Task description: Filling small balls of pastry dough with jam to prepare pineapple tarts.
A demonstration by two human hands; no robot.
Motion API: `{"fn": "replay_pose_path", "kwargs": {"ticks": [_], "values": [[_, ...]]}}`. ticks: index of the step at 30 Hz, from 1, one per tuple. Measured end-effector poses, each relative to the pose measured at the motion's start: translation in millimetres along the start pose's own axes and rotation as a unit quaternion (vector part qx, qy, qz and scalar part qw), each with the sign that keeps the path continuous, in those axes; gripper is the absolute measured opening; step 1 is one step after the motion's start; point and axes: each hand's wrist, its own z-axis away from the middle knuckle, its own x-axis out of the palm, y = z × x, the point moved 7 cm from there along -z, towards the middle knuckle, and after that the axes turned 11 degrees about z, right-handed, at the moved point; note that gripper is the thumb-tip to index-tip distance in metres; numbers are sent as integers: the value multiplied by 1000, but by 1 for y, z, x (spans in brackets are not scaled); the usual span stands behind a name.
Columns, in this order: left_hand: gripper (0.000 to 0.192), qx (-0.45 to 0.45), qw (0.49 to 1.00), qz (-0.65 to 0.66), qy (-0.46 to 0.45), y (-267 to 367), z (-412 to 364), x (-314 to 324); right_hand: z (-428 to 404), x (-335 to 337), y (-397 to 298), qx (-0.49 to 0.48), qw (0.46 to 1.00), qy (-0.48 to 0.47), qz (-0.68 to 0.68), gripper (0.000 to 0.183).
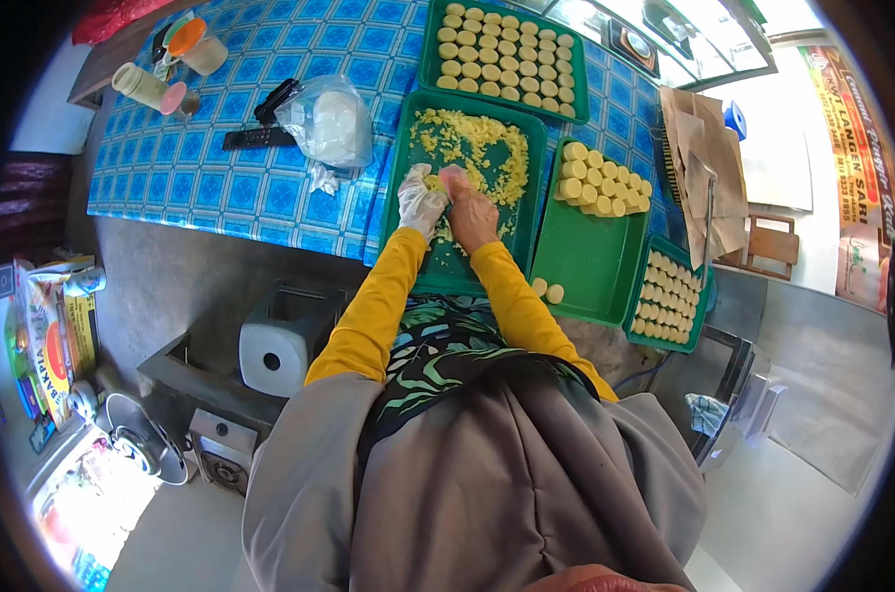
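My left hand (422,201), in a thin translucent glove, rests low over a green tray (534,229). Some yellow crumbs show at its fingertips, but whether it grips anything is hidden. Right beside it, my bare right hand (473,214) closes on a small pink piece (455,176), too covered to name exactly. Yellow crumbled dough (517,152) lies loose around the far and right parts of this tray. To the right, a second green tray (591,274) holds stacked pale yellow round cakes (602,181) at its far end and two single ones (554,294) near its front corner.
A green tray (422,66) of round cakes in rows stands behind, and a smaller one (631,333) at right. Left on the blue checked tablecloth (247,185) are a plastic bag (332,126), a remote control (259,138) and an orange-lidded container (203,53). Brown paper (702,170) lies far right.
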Motion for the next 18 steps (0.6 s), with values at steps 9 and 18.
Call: {"fn": "replay_pose_path", "kwargs": {"ticks": [9, 18], "values": [[62, -100, 978, 178, -40, -26, -3, 1, 26, -7, -9, -50, 998, 36, -30, 26], [66, -99, 969, 219, -49, -15, 13, 1, 11, -16, 9, 32, 994, -4, -105, 31]]}}
